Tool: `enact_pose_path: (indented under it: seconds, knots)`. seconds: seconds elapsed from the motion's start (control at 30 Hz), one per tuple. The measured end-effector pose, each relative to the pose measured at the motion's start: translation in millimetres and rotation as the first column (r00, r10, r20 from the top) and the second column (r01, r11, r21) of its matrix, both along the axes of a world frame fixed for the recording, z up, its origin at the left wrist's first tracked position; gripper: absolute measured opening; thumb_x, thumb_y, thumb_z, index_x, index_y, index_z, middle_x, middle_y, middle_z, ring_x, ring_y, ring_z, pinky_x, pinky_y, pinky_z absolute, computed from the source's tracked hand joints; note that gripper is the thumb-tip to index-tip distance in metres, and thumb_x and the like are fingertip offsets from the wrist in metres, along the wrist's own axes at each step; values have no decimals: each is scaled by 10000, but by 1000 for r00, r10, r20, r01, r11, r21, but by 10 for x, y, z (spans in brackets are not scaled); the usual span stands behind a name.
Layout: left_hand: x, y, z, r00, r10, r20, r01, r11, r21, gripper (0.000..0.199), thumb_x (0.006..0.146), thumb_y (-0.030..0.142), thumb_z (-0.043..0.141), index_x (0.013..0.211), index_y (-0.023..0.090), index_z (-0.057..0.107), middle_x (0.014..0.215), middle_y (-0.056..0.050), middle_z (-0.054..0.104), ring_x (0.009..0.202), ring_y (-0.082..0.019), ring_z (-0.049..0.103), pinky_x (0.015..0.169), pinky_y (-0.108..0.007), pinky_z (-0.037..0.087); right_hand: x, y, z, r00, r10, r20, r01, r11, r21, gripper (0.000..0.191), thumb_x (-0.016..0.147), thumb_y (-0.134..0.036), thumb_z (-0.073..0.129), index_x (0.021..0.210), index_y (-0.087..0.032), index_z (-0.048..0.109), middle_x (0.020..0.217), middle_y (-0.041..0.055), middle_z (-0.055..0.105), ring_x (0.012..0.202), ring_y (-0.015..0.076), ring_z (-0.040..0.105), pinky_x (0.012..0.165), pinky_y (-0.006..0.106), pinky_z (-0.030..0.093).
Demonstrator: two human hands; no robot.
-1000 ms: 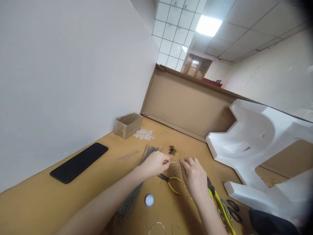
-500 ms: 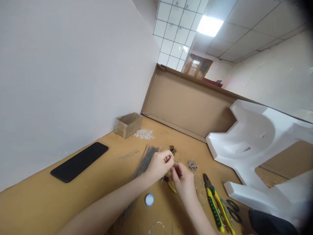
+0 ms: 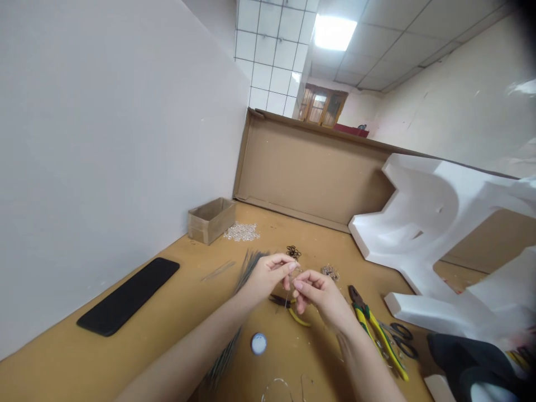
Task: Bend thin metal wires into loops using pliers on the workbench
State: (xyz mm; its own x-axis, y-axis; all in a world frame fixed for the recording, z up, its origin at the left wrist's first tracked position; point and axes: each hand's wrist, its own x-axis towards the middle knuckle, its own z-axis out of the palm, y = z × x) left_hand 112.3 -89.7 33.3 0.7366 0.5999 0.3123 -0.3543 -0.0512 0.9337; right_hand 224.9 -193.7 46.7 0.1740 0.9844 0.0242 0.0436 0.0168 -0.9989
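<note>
My left hand (image 3: 274,273) is closed in a pinch, and a thin metal wire (image 3: 287,296) hangs down from its fingertips. Just beside it, my right hand (image 3: 315,291) pinches thumb against forefinger at the same wire; any smaller part between the fingertips is too fine to make out. Below the hands lie yellow-handled pliers (image 3: 300,320) with dark jaws, partly covered by the right hand. A bundle of grey wires (image 3: 228,352) passes under my left forearm. Behind the hands sits a small heap of black rings (image 3: 293,252).
Clear beads (image 3: 242,231) lie by a cardboard box (image 3: 211,220). Metal pieces (image 3: 330,272), green-and-yellow pliers (image 3: 379,332) and scissors (image 3: 402,339) are at right. A round blue-and-white item (image 3: 258,343) and black tray (image 3: 129,296) lie nearer. White foam (image 3: 422,212) stands right.
My hands have opened out slightly around the wire, and the right hand has turned. More of the small pliers beneath shows. The camera view has shifted a little.
</note>
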Motion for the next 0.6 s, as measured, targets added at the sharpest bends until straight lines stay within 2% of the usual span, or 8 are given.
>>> enact_pose_path:
  seconds: [0.07, 0.17, 0.27, 0.33, 0.4, 0.47, 0.6]
  knots:
    - [3, -29, 1, 999, 35, 2, -35, 999, 14, 188, 747, 304, 565, 777, 120, 586, 471, 44, 495, 448, -73, 470, 528, -205, 392, -14, 9, -21, 999, 19, -50, -18, 1000, 9, 257, 715, -396, 607, 728, -145, 555, 650, -1, 591, 455, 87, 545, 479, 232, 445]
    - [-1, -51, 16, 998, 62, -23, -61, 998, 30, 203, 752, 321, 555, 786, 123, 590, 469, 42, 500, 459, -80, 477, 542, -210, 394, -2, 5, -8, 1000, -12, 10, 12, 999, 36, 253, 713, -390, 604, 725, -143, 550, 635, -6, 576, 456, 85, 537, 473, 225, 433]
    - [0, -55, 10, 992, 118, -49, -112, 988, 108, 215, 759, 331, 539, 791, 124, 587, 503, 32, 516, 476, -85, 488, 563, -216, 398, 44, -10, 7, 978, -103, 179, 95, 994, 55, 230, 727, -380, 575, 733, -152, 549, 603, -21, 543, 448, 75, 492, 459, 212, 394]
    - [10, -52, -23, 982, 173, -76, -157, 971, 179, 222, 777, 336, 507, 803, 127, 577, 574, 15, 548, 468, -79, 478, 537, -211, 390, 74, -24, 1, 909, -196, 367, 171, 980, 99, 192, 750, -354, 538, 750, -164, 561, 593, -24, 520, 481, 83, 470, 473, 211, 377]
    - [23, -45, -69, 968, 223, -116, -184, 943, 279, 228, 799, 337, 463, 803, 137, 572, 625, 6, 558, 462, -75, 460, 498, -201, 366, 94, -48, -7, 761, -271, 589, 212, 963, 169, 157, 780, -312, 492, 797, -181, 576, 595, -21, 518, 527, 101, 470, 511, 218, 373]
    - [29, -32, -109, 945, 290, -151, -206, 887, 413, 237, 816, 327, 427, 776, 146, 575, 612, 9, 539, 484, -83, 451, 488, -197, 342, 106, -84, 1, 564, -301, 769, 201, 953, 226, 165, 808, -271, 444, 867, -201, 581, 654, -4, 547, 576, 118, 491, 555, 230, 372]
    - [-3, 6, -125, 890, 421, -173, -202, 705, 679, 240, 820, 270, 401, 711, 153, 580, 591, 6, 511, 543, -100, 434, 513, -201, 301, 152, -159, 66, 191, -287, 939, 155, 953, 259, 214, 844, -223, 394, 917, -228, 595, 800, 32, 578, 647, 132, 530, 566, 230, 331]
